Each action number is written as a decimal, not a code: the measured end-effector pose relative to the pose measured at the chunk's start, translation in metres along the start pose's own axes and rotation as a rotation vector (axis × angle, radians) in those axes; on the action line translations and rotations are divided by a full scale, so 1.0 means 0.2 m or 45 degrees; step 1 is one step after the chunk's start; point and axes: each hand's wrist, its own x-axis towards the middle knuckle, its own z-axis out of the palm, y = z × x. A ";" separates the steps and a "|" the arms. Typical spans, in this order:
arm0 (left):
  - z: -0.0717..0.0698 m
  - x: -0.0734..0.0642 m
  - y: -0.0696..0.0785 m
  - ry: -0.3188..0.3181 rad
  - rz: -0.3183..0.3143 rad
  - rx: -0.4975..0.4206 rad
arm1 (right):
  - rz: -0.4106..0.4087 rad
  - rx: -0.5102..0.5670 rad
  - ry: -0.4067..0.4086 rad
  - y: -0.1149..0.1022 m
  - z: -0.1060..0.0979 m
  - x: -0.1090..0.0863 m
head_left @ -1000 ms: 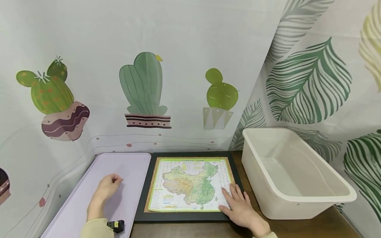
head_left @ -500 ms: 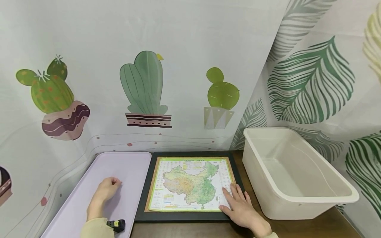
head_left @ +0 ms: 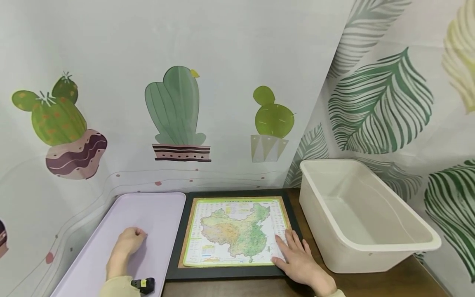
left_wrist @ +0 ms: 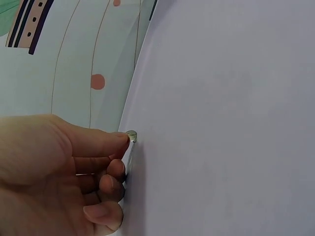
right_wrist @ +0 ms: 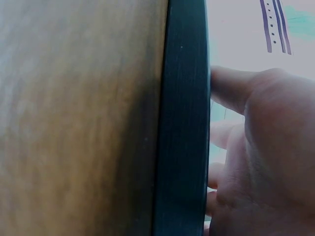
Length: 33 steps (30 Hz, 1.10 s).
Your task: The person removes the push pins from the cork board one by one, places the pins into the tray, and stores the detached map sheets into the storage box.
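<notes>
In the head view my left hand [head_left: 128,242] is over a pale lilac tray [head_left: 157,214]. Between thumb and forefinger it pinches a thumbtack [left_wrist: 131,134], a tiny shiny metal disc in the left wrist view; the other fingers are curled in. To the right of the tray lies a black-framed cork board [head_left: 230,272], flat on the table. On it sits a printed map of China [head_left: 237,231] with a green border. My right hand [head_left: 299,262] rests with spread fingers on the map's lower right corner, its palm across the frame's right edge.
A deep white plastic bin [head_left: 367,247] stands on the brown wooden table [head_left: 356,284] at the right, close beside the cork board. Behind everything hangs a curtain [head_left: 230,103] printed with cacti, meeting a leaf-patterned one at the right.
My left hand has moved slightly down and left over the tray, still pinching the thumbtack. The right hand stays on the map, and the head view has shifted a little.
</notes>
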 end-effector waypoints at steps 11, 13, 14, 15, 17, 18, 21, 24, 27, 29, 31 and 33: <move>0.03 0.00 -0.01 0.012 0.002 -0.002 | -0.001 -0.012 -0.019 0.03 0.02 0.00; 0.02 -0.01 -0.02 0.016 0.025 0.003 | 0.003 -0.017 -0.020 0.03 0.02 0.00; 0.02 -0.01 -0.02 0.017 0.032 0.007 | 0.004 -0.020 -0.020 0.02 0.02 -0.01; 0.02 -0.01 -0.02 0.019 0.038 0.013 | 0.005 -0.024 -0.021 0.02 0.02 -0.01; 0.02 -0.01 -0.03 0.017 0.038 0.019 | 0.012 -0.018 -0.010 0.02 0.02 -0.02; 0.02 -0.01 -0.02 0.014 0.036 0.022 | 0.014 -0.019 -0.012 0.02 0.02 -0.02; 0.00 -0.01 -0.01 0.012 0.021 0.018 | 0.018 -0.026 -0.010 0.01 0.02 -0.02; -0.02 -0.01 0.02 0.045 0.027 0.002 | 0.018 -0.033 -0.004 0.01 0.02 -0.02; -0.03 -0.01 0.06 0.097 0.058 -0.007 | 0.011 -0.044 0.001 0.00 0.01 -0.01; -0.04 -0.02 0.09 0.118 0.075 -0.013 | 0.002 -0.043 0.005 0.00 0.01 -0.01; -0.05 -0.02 0.13 0.125 0.096 -0.020 | -0.007 -0.041 0.007 0.00 0.00 0.00; -0.04 -0.03 0.18 0.129 0.128 -0.034 | -0.013 -0.035 0.009 -0.01 -0.01 0.00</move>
